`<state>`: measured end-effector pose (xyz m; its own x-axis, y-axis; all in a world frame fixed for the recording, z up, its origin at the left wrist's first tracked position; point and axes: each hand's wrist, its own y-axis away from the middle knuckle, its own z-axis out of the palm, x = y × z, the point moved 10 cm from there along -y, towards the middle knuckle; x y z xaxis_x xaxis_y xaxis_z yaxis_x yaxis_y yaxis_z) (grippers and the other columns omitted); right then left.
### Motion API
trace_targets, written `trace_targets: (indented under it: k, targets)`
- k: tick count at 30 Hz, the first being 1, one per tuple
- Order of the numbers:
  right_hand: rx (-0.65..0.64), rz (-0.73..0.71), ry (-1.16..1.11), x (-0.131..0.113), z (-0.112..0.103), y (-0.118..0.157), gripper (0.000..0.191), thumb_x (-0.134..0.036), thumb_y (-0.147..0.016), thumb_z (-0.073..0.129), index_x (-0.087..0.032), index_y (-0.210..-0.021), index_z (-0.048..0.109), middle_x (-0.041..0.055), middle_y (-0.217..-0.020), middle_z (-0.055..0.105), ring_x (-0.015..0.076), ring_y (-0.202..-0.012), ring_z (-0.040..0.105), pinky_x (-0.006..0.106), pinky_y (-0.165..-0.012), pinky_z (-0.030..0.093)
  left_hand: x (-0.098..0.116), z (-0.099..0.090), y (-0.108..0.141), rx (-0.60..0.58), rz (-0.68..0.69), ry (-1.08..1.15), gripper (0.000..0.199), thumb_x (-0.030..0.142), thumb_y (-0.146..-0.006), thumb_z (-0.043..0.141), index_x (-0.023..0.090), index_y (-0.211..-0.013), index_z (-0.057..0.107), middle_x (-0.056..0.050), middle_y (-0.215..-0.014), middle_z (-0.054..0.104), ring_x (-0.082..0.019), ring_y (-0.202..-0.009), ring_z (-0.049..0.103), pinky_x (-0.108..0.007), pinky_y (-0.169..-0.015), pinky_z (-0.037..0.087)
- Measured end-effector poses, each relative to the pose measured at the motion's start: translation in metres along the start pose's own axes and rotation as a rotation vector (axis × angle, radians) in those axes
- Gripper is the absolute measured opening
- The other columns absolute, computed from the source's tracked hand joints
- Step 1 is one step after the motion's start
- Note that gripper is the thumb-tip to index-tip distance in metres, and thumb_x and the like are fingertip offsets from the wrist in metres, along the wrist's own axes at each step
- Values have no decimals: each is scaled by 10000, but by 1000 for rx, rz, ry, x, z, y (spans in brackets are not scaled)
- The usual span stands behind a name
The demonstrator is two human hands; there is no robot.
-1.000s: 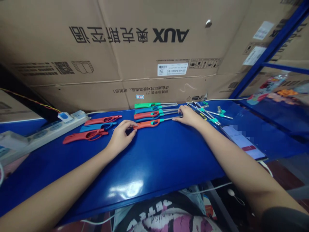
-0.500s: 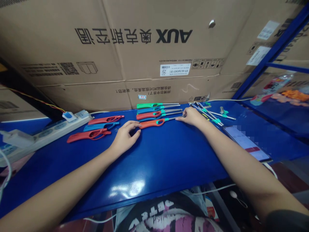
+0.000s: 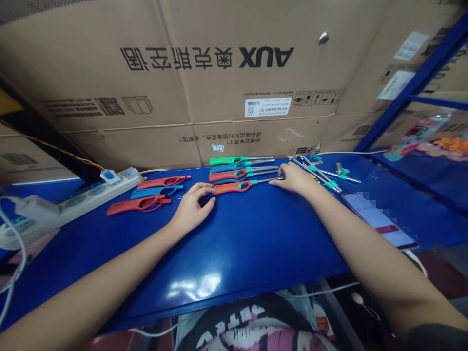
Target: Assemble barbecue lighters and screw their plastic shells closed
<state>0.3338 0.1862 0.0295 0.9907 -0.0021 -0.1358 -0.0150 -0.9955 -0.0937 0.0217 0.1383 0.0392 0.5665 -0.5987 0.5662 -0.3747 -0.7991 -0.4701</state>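
Several long-nosed lighters lie stacked in a row on the blue table [image 3: 226, 243]. The nearest is an orange lighter [image 3: 234, 186]; behind it are a red lighter [image 3: 228, 175], blue ones and a green lighter [image 3: 223, 161]. My left hand [image 3: 193, 207], fingers curved, touches the orange lighter's handle end. My right hand [image 3: 294, 178] has its fingertips closed at the tip of the metal rod. Left of my left hand lie two red handles [image 3: 137, 205] and a blue handle [image 3: 153, 191] without rods. Loose metal rods with green parts [image 3: 321, 174] lie beyond my right hand.
A white power strip [image 3: 87, 202] with plugs runs along the left. A phone [image 3: 378, 219] lies at the right by my forearm. Large cardboard boxes [image 3: 204, 97] stand behind the table. At the far right are a blue rack post [image 3: 402, 100] and a bottle [image 3: 420, 134].
The whole view has shifted slightly. Both hands stay at the two ends of the orange lighter, which keeps its place in the row.
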Motion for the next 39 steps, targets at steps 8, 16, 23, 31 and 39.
trace_targets:
  k: [8, 16, 23, 31, 39]
  targets:
    - [-1, 24, -29, 3, 1, -2, 410, -580, -790, 701, -201, -918, 610, 114, -962, 668, 283, -876, 642, 361, -670, 458, -2, 3, 0, -35, -13, -19, 262, 358, -913, 560, 199, -1039, 727, -106, -1199, 657, -263, -1163, 640, -464, -1082, 493]
    - [18, 34, -60, 5, 2, -5, 442, -581, -773, 717, -192, -954, 609, 102, -926, 660, 275, -873, 638, 358, -690, 465, -6, 8, -1, -66, -13, -33, 271, 363, -906, 563, 204, -1040, 737, -107, -1244, 655, -272, -1207, 629, -474, -1098, 484]
    - [38, 22, -30, -1, -6, 1, 469, -574, -802, 692, -185, -1052, 615, 138, -1097, 615, 277, -872, 635, 377, -714, 476, -3, 5, 0, -54, -10, -33, 262, 347, -919, 559, 204, -1076, 712, -109, -1249, 639, -263, -1212, 618, -466, -1098, 479]
    - [108, -414, -62, -63, -16, 22, 443, -462, -935, 591, -225, -1309, 585, 142, -1441, 496, 336, -1332, 447, 471, -1070, 403, 15, 7, 4, -27, 92, -140, 249, 287, -919, 556, 216, -1134, 659, -118, -1287, 562, -271, -1270, 543, -485, -1129, 434]
    - [87, -710, -229, -121, -11, 54, 305, -337, -1021, 400, -205, -923, 657, 89, -975, 680, 219, -923, 600, 338, -835, 442, 29, -31, -16, -30, 143, -433, 230, 319, -930, 550, 222, -1081, 694, -105, -1193, 662, -302, -1168, 580, -463, -1034, 461]
